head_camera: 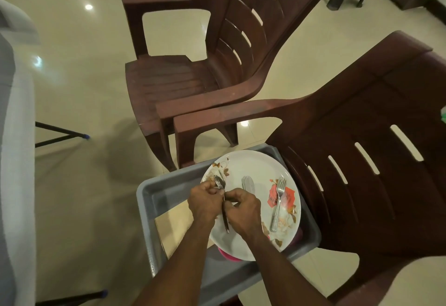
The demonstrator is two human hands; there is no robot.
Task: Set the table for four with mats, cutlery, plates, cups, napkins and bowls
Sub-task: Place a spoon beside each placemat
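A white plate (255,160) with a flower print lies on top of a grey plastic tub (154,194) that stands on the near brown chair. My left hand (205,202) grips a bunch of cutlery (220,182) over the plate's left side, its heads pointing away from me. My right hand (243,211) pinches the same bunch just beside the left hand; a dark handle pokes out below both hands. A loose fork (278,204) lies on the plate's right side. A spoon (247,183) lies in the middle, partly hidden by my right hand.
A pink object (225,253) peeks out under the plate inside the tub. Two brown plastic chairs (217,69) stand side by side on the glossy tiled floor. A table with a white cloth (17,136) and dark legs runs along the left edge.
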